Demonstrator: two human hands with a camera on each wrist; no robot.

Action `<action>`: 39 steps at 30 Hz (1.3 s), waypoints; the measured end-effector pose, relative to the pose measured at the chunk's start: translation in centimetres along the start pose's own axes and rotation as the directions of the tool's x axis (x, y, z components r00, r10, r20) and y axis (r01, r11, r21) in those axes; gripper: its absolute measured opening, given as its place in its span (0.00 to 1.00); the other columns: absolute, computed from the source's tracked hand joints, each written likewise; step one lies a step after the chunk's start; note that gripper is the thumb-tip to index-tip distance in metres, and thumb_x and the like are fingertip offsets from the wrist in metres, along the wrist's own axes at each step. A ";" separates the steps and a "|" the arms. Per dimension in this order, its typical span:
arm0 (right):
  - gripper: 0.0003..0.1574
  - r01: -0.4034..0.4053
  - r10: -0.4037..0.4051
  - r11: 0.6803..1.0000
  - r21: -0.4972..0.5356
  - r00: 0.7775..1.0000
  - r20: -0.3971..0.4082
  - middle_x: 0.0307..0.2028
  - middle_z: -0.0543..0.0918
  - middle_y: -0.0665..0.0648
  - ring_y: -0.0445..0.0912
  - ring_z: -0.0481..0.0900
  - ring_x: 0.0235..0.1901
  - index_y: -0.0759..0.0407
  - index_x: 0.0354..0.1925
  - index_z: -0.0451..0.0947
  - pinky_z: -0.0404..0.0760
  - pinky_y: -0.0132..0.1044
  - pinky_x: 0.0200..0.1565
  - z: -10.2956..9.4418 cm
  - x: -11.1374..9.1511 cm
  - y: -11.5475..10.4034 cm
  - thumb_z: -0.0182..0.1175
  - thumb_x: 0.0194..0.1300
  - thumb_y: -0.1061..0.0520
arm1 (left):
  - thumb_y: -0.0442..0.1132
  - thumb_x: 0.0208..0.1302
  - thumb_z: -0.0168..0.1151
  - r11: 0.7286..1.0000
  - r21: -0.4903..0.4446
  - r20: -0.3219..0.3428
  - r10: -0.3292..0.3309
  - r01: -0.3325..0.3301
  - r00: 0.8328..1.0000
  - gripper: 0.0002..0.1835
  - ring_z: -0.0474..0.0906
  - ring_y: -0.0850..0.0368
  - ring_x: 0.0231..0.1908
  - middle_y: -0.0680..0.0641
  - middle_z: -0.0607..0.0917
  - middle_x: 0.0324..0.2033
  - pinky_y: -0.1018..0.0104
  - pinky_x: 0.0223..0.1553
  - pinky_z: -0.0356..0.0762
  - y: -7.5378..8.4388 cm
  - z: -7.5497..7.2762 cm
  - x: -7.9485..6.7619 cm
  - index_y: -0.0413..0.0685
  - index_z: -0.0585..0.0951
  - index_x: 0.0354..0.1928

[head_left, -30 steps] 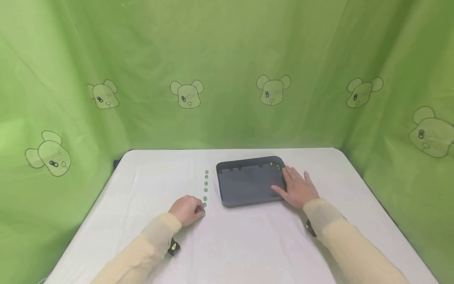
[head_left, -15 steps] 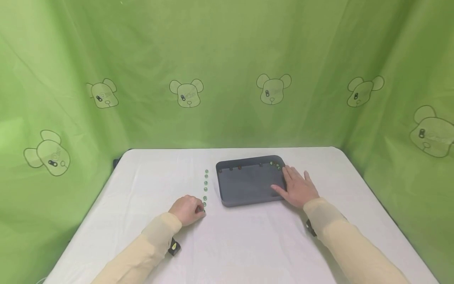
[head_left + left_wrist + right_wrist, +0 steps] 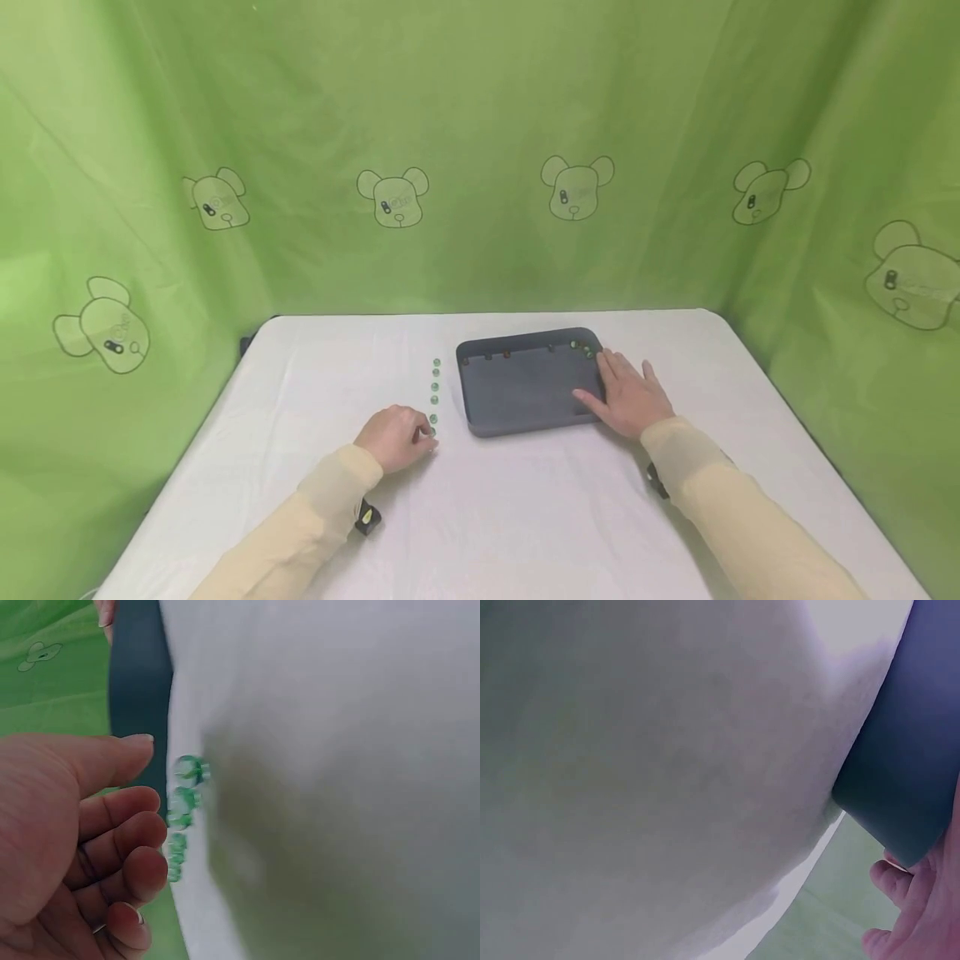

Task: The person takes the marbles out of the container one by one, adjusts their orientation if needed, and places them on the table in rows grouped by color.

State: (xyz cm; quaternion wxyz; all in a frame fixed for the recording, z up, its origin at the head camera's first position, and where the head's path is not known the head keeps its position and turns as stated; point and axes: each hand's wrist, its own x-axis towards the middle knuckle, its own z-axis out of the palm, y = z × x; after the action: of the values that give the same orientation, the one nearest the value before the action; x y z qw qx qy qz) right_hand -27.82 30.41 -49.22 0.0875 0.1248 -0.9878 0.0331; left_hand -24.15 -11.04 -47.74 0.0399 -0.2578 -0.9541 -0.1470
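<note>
Several green glass marbles [image 3: 434, 400] form a line on the white table, left of a dark grey tray [image 3: 517, 392]. My left hand [image 3: 392, 439] is at the near end of that line, its fingertips overlapping the nearest marbles in the head view. Up close in the left wrist view, the thumb [image 3: 124, 759] and loosely bent fingers stand apart with nothing between them, beside the nearest marble [image 3: 187, 771]. My right hand [image 3: 632, 402] rests on the tray's right side, fingers straight along the rim and thumb reaching over the inside.
Inside the tray, brown marbles [image 3: 507, 355] and green marbles [image 3: 588, 354] lie along the far wall and far right corner. A green curtain [image 3: 480, 258] with bear-face prints surrounds the table [image 3: 525, 517] at the back and both sides.
My left thumb has parted from the fingertips at the near end of the marble line, and the hand has risen slightly. The right hand and the tray have stayed in place.
</note>
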 end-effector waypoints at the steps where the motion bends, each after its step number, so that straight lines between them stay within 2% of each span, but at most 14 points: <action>1: 0.61 -0.001 0.001 1.000 -0.003 1.000 -0.001 0.72 0.55 0.66 0.60 0.54 0.70 0.68 0.72 0.51 0.41 0.66 0.67 0.0 0.0 0.0 0.34 0.64 0.20 | 0.49 0.56 0.69 1.000 0.003 -0.008 0.004 -0.004 1.000 0.10 0.73 0.68 0.22 0.58 0.82 0.23 0.71 0.28 0.75 0.1 -0.2 0.2 0.52 0.86 0.33; 7: 0.62 -0.001 0.001 1.000 -0.011 1.000 -0.003 0.72 0.55 0.66 0.60 0.53 0.71 0.68 0.72 0.51 0.42 0.66 0.67 0.1 0.4 0.3 0.33 0.64 0.20 | 0.48 0.60 0.66 1.000 0.000 -0.029 0.017 -0.017 0.999 0.09 0.72 0.67 0.22 0.59 0.80 0.21 0.71 0.27 0.73 1.1 -2.2 1.7 0.51 0.86 0.34; 10: 0.62 0.004 -0.004 1.000 -0.010 1.000 0.002 0.72 0.55 0.67 0.60 0.52 0.71 0.68 0.72 0.50 0.40 0.66 0.66 -0.1 0.6 0.3 0.33 0.64 0.20 | 0.47 0.62 0.65 0.998 0.008 -0.036 0.055 -0.054 0.998 0.09 0.72 0.67 0.22 0.59 0.80 0.21 0.71 0.26 0.73 2.0 -3.2 2.8 0.50 0.86 0.35; 16: 0.62 0.005 -0.005 1.000 -0.024 1.000 0.014 0.72 0.55 0.66 0.60 0.52 0.71 0.68 0.72 0.50 0.41 0.66 0.66 -0.3 0.9 0.4 0.33 0.64 0.20 | 0.48 0.64 0.63 0.983 0.066 -0.042 0.173 -0.170 0.984 0.09 0.74 0.68 0.22 0.59 0.82 0.23 0.73 0.27 0.74 4.1 -4.6 5.9 0.53 0.86 0.32; 22: 0.62 0.008 -0.008 1.000 -0.025 1.000 0.016 0.72 0.55 0.67 0.60 0.52 0.71 0.68 0.72 0.50 0.40 0.66 0.67 -0.6 1.0 0.3 0.33 0.64 0.20 | 0.48 0.65 0.62 0.975 0.073 -0.021 0.214 -0.212 0.977 0.09 0.79 0.65 0.27 0.57 0.85 0.27 0.70 0.34 0.78 6.6 -5.2 9.4 0.53 0.86 0.33; 27: 0.64 -0.002 0.004 0.999 -0.048 1.000 0.023 0.71 0.55 0.68 0.61 0.53 0.70 0.69 0.72 0.50 0.42 0.67 0.66 -0.6 0.8 0.5 0.31 0.63 0.19 | 0.49 0.66 0.61 0.976 0.059 0.051 0.206 -0.209 0.977 0.11 0.78 0.66 0.28 0.58 0.85 0.27 0.70 0.37 0.78 8.9 -4.4 12.5 0.53 0.86 0.37; 33: 0.66 -0.052 0.052 0.997 -0.053 0.999 -0.001 0.70 0.56 0.69 0.62 0.54 0.70 0.71 0.71 0.51 0.42 0.68 0.65 -0.5 0.4 0.4 0.32 0.61 0.17 | 0.51 0.66 0.60 0.979 0.049 0.108 0.193 -0.199 0.975 0.12 0.78 0.67 0.29 0.58 0.86 0.32 0.72 0.37 0.78 11.5 -2.2 16.4 0.54 0.86 0.40; 39: 0.66 -0.065 0.065 0.997 -0.037 0.998 -0.005 0.70 0.58 0.70 0.63 0.55 0.69 0.71 0.71 0.52 0.43 0.69 0.65 -0.3 -0.2 -0.2 0.31 0.61 0.17 | 0.50 0.66 0.60 0.992 0.042 0.139 0.113 -0.119 0.984 0.12 0.81 0.64 0.35 0.57 0.87 0.37 0.69 0.41 0.79 12.6 0.8 19.3 0.55 0.86 0.41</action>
State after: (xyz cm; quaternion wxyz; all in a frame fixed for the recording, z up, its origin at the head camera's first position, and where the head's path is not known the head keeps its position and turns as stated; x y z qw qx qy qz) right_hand -27.56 30.32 -48.94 0.0904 0.0909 -0.9916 0.0178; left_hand -34.41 8.85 -42.26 -0.0105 -0.3214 -0.9413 -0.1025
